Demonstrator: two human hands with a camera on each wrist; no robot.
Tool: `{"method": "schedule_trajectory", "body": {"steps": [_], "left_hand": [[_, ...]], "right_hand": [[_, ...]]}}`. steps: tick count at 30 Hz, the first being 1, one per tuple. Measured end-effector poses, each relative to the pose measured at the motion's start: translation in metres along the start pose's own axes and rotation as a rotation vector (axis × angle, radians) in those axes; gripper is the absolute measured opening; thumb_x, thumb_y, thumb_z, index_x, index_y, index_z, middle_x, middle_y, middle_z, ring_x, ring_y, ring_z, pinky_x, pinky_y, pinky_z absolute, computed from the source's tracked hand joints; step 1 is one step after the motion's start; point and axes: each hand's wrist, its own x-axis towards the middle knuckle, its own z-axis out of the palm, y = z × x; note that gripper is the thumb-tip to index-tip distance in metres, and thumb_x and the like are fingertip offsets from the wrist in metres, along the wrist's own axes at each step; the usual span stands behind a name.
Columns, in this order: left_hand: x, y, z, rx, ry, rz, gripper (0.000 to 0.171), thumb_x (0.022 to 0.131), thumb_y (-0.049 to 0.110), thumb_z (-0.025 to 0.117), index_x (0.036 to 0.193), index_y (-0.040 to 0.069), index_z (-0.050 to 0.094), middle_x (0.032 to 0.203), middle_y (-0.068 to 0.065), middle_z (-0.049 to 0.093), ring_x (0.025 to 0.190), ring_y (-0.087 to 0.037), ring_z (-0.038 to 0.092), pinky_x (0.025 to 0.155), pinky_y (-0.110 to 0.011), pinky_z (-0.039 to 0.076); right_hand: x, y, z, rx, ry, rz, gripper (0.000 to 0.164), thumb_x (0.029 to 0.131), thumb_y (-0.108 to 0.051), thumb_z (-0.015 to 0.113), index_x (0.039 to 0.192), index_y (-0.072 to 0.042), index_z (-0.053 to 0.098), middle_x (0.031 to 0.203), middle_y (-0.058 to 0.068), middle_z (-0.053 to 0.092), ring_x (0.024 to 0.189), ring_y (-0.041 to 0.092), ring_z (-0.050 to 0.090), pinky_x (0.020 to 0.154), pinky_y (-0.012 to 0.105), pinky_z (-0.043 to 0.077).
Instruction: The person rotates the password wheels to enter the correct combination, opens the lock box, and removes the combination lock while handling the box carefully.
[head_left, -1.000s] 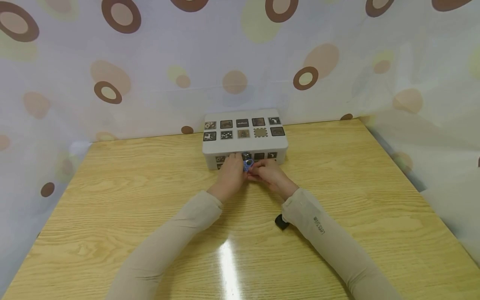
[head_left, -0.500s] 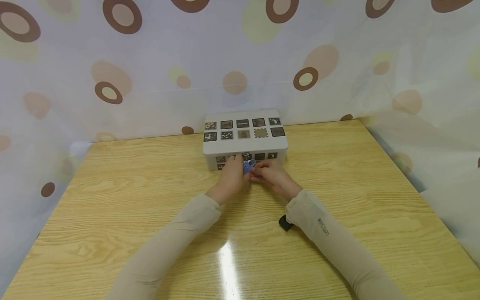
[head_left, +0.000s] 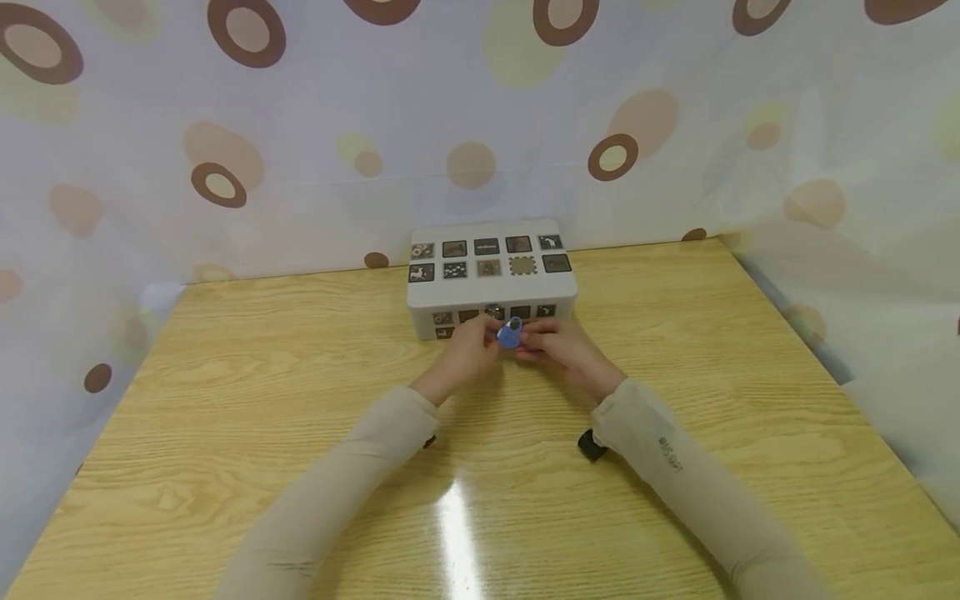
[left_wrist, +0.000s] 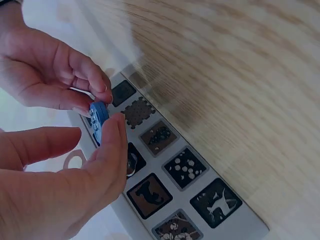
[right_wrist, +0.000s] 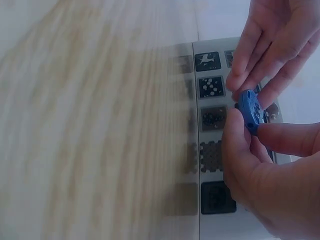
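A small blue padlock [head_left: 509, 336] with a looped shackle is held in front of the white box [head_left: 487, 287] with printed picture squares. My right hand [head_left: 566, 350] pinches the padlock body between thumb and fingers, seen closely in the right wrist view. From the other side, my left hand [head_left: 467, 350] has its fingertips at the padlock; in the left wrist view its thumb stands apart from it. A metal clasp [head_left: 494, 311] shows on the box's front, just behind the padlock. The box lid is down.
The box stands at the back of a wooden table [head_left: 300, 367], near a white curtain [head_left: 420, 100] with brown circles. A black object [head_left: 592, 445] shows by the right sleeve [head_left: 667, 450].
The padlock has shifted right and apart from the clasp, which now shows more fully. My right hand has moved right with it, and the left fingers have come off the box front.
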Motion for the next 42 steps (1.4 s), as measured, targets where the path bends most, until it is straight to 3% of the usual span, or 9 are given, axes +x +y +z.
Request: {"method": "schedule_trajectory", "body": {"steps": [9,17,23,27,33,38,42], "left_hand": [[0.004,0.014,0.007,-0.234,-0.188,-0.122,0.033,0.091,0.001,0.056,0.123,-0.007,0.058,0.115,-0.019,0.063,0.102,-0.028,0.060,0.084,-0.029,0.051],[0.020,0.025,0.026,-0.373,-0.269,-0.173,0.032,0.086,0.004,0.064,0.117,-0.004,0.066,0.124,-0.015,0.061,0.107,-0.020,0.055,0.094,-0.028,0.046],[0.032,0.034,0.042,-0.503,-0.281,-0.268,0.032,0.089,0.002,0.061,0.120,-0.006,0.063,0.127,-0.015,0.060,0.111,-0.020,0.057,0.096,-0.028,0.046],[0.037,0.040,0.049,-0.588,-0.278,-0.299,0.032,0.092,0.002,0.059,0.122,-0.008,0.060,0.127,-0.017,0.059,0.114,-0.024,0.058,0.098,-0.030,0.047],[0.046,0.044,0.062,-0.719,-0.261,-0.338,0.031,0.092,-0.003,0.055,0.121,-0.014,0.057,0.126,-0.022,0.058,0.114,-0.026,0.058,0.098,-0.031,0.047],[0.055,0.048,0.071,-0.744,-0.250,-0.369,0.029,0.094,-0.005,0.051,0.120,-0.015,0.057,0.124,-0.023,0.058,0.092,-0.017,0.057,0.097,-0.029,0.048],[0.063,0.051,0.079,-0.751,-0.242,-0.394,0.029,0.093,-0.006,0.051,0.120,-0.014,0.059,0.123,-0.021,0.059,0.084,-0.012,0.054,0.095,-0.028,0.048]], "right_hand": [[-0.010,-0.001,-0.030,-0.077,-0.014,0.033,0.037,0.098,0.001,0.050,0.129,0.020,0.044,0.109,0.020,0.057,0.077,0.009,0.066,0.085,0.028,0.054],[-0.024,-0.005,-0.057,-0.161,0.008,0.064,0.039,0.098,-0.001,0.049,0.131,0.018,0.044,0.119,0.025,0.053,0.076,0.007,0.064,0.082,0.026,0.055],[-0.026,-0.008,-0.074,-0.213,0.010,0.060,0.039,0.098,0.000,0.048,0.132,0.020,0.042,0.118,0.026,0.056,0.077,0.007,0.063,0.082,0.026,0.055],[-0.024,-0.011,-0.082,-0.249,0.016,0.049,0.039,0.097,0.002,0.048,0.130,0.021,0.042,0.115,0.024,0.058,0.076,0.007,0.063,0.081,0.026,0.056],[-0.021,-0.014,-0.093,-0.321,0.031,0.056,0.038,0.098,0.002,0.048,0.130,0.021,0.043,0.125,0.032,0.053,0.078,0.005,0.063,0.080,0.025,0.055],[-0.020,-0.015,-0.100,-0.445,0.073,0.040,0.035,0.096,0.002,0.048,0.126,0.022,0.047,0.124,0.035,0.052,0.077,0.006,0.063,0.078,0.025,0.056],[-0.016,-0.015,-0.107,-0.497,0.092,0.045,0.035,0.096,0.001,0.047,0.125,0.022,0.048,0.126,0.036,0.050,0.077,0.006,0.062,0.077,0.024,0.056]]}}
